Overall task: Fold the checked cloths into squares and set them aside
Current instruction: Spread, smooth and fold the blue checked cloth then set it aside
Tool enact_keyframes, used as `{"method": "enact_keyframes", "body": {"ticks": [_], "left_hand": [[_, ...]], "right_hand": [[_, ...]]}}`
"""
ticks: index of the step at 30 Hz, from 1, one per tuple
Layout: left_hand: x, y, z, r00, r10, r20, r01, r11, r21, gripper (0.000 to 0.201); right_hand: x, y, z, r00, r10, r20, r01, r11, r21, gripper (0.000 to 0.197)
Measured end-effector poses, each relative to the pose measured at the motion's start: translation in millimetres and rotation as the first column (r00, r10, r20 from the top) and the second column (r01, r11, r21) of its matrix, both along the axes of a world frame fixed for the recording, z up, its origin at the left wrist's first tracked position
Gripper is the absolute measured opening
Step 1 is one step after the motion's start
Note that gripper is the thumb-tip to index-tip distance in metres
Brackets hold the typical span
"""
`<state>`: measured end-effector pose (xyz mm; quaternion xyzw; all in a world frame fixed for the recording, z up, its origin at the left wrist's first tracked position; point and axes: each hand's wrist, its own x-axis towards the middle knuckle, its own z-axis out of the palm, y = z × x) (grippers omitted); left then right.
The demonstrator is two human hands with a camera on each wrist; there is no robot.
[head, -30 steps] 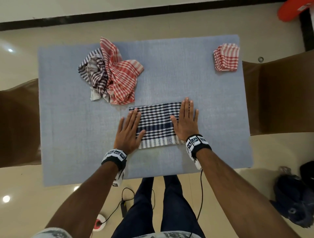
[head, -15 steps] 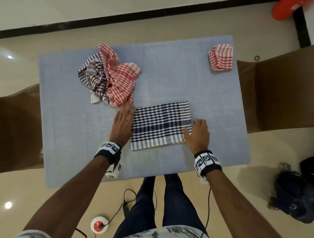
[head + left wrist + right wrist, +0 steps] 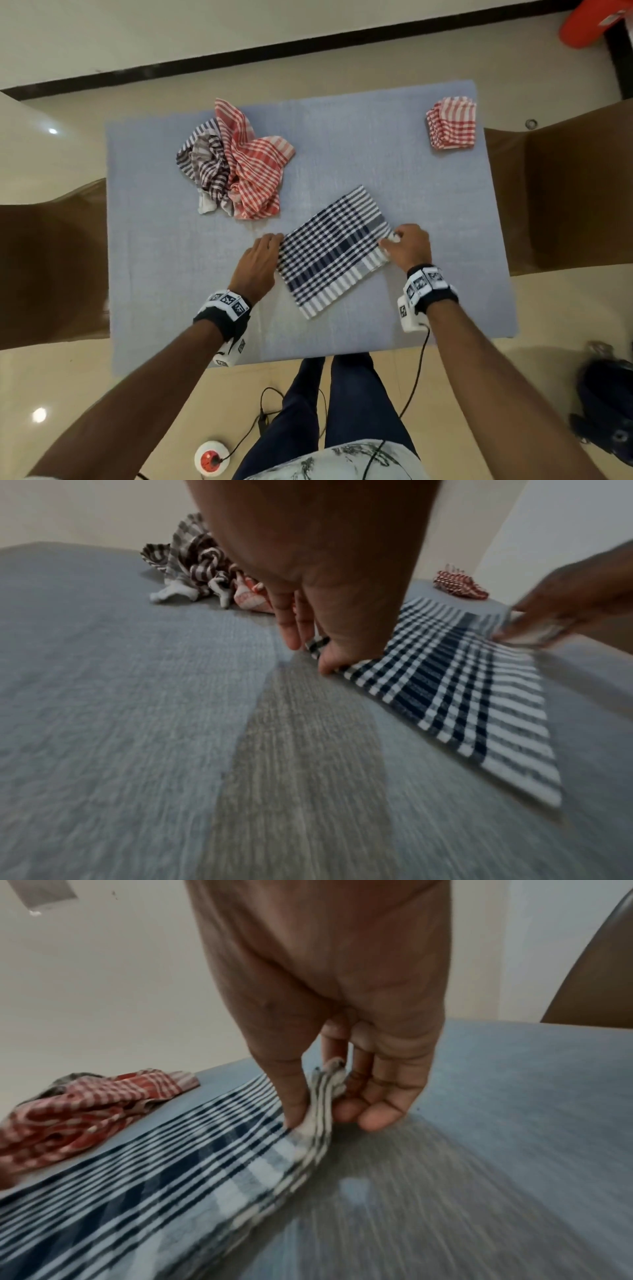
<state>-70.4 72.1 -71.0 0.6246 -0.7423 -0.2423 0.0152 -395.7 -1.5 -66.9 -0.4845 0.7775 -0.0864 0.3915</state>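
Navy checked cloth (image 3: 334, 250) pinched at both ends, mid-mat, skewed.

Folded into a rectangle, lying on grey mat (image 3: 154, 257) just right of centre; long axis running roughly 7-to-1 o'clock in head view. Left hand (image 3: 258, 262) at the 9 o'clock corner: thumb and fingertips (image 3: 325, 664) narrow, pinching the corner flat against the mat. Right hand (image 3: 407, 248) at the 3 o'clock corner: thumb and fingers (image 3: 377, 1118) closed on a bunched, lifted bit of edge. Both hands equally on it, each at its own side. Likely next: one more fold across the long axis to get a square. Folded red checked cloth (image 3: 451, 124) set aside at 1 o'clock, well apart. Crumpled red checked cloth (image 3: 255, 171) and crumpled brown checked cloth (image 3: 205, 161) at 11 o'clock, touching each other, not yet folded.
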Motion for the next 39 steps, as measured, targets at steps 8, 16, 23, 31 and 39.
{"method": "enact_keyframes", "body": {"ticks": [8,16,23,31,39], "left_hand": [[-47,58,5,0.999,-0.04,-0.032,0.045,0.979,0.197,0.069],[-59,76,0,0.995,-0.093,0.036,0.084,0.975,0.204,0.066],[-58,77,1,0.984,-0.162,0.068,0.15,0.977,0.153,0.054],[-84,84,6,0.933,-0.321,0.162,0.326,0.945,-0.002,0.062],[-98,67,2,0.904,-0.377,0.202,0.386,0.922,-0.006,0.025]], "right_hand": [[7,-20,17,1.0,0.01,-0.024,-0.017,0.955,-0.298,0.024],[4,120,5,1.0,-0.005,-0.006,0.005,0.99,0.144,0.053],[24,145,4,0.988,-0.062,0.141,0.028,0.973,0.23,0.013],[26,144,27,0.863,-0.389,0.321,0.332,0.917,0.219,0.025],[13,152,38,0.927,-0.166,0.336,0.2,0.977,-0.068,0.021]]}}
